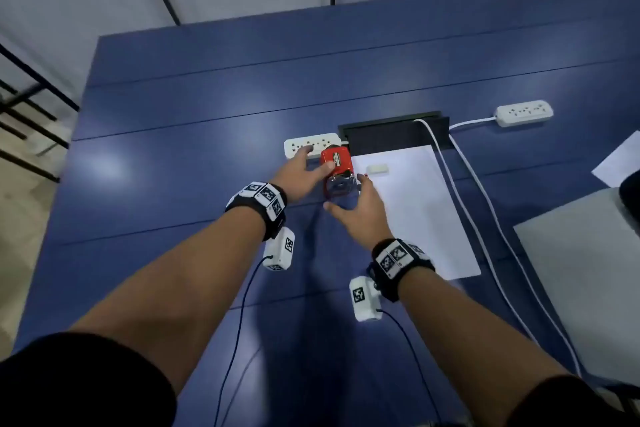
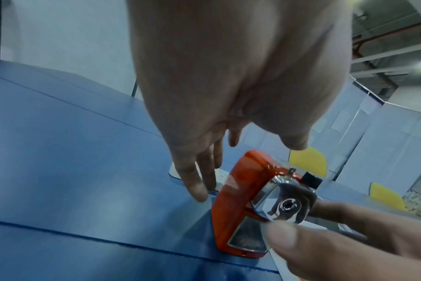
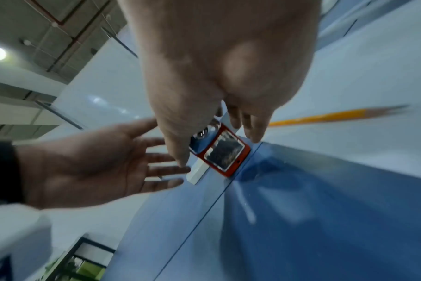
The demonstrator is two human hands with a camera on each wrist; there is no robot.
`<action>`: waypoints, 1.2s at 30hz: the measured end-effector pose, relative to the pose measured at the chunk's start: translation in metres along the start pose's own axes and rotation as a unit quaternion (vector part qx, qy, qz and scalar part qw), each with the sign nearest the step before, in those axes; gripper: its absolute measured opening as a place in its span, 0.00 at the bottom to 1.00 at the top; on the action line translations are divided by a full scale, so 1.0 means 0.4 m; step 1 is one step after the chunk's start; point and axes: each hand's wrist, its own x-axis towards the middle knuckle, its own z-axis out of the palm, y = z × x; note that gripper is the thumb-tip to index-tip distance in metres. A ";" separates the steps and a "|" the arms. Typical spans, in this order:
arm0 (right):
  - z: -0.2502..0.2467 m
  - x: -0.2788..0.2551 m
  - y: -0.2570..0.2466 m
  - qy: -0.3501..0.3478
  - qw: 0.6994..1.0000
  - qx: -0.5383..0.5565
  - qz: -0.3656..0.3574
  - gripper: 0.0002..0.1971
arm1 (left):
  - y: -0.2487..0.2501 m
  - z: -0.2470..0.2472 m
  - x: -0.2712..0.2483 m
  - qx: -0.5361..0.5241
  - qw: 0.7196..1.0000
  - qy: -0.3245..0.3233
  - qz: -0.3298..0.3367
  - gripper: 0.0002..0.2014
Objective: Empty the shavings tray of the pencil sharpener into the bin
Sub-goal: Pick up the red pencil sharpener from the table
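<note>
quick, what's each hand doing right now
Left hand: open, fingers spread beside the red metal pencil sharpener, holding nothing.
Right hand: open, reaching at its front, no grip yet.

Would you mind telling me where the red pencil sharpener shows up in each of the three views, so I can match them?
Head: red pencil sharpener centre, between both hands.
Left wrist: lower centre-right, on the blue table, clear shavings tray facing the camera.
Right wrist: centre, below the fingertips.
Shared landmark: the white power strip beside it.
</note>
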 end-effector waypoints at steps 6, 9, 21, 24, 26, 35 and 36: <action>0.075 0.096 0.006 0.068 0.997 0.021 0.023 0.44 | 0.002 0.072 0.089 -0.059 0.998 0.005 -0.034 0.32; 0.091 0.117 0.001 0.104 0.993 0.015 0.045 0.39 | -0.009 0.083 0.101 -0.084 0.995 0.022 -0.048 0.32; 0.102 0.012 -0.011 0.021 0.999 -0.045 0.016 0.33 | -0.076 -0.002 -0.092 -0.014 0.999 -0.014 -0.030 0.27; 0.131 -0.074 -0.034 -0.033 0.999 -0.040 -0.006 0.35 | -0.147 -0.051 -0.229 0.014 1.000 -0.004 -0.011 0.20; 0.156 -0.137 -0.052 -0.072 0.996 -0.038 -0.024 0.34 | -0.199 -0.075 -0.320 0.016 1.000 0.007 -0.007 0.23; 0.276 -0.396 -0.087 -0.200 0.976 -0.069 -0.046 0.36 | -0.425 -0.115 -0.680 0.007 0.999 0.039 0.014 0.19; 0.288 -0.419 -0.087 -0.208 0.975 -0.070 -0.044 0.37 | -0.450 -0.115 -0.704 0.017 0.998 0.052 0.021 0.19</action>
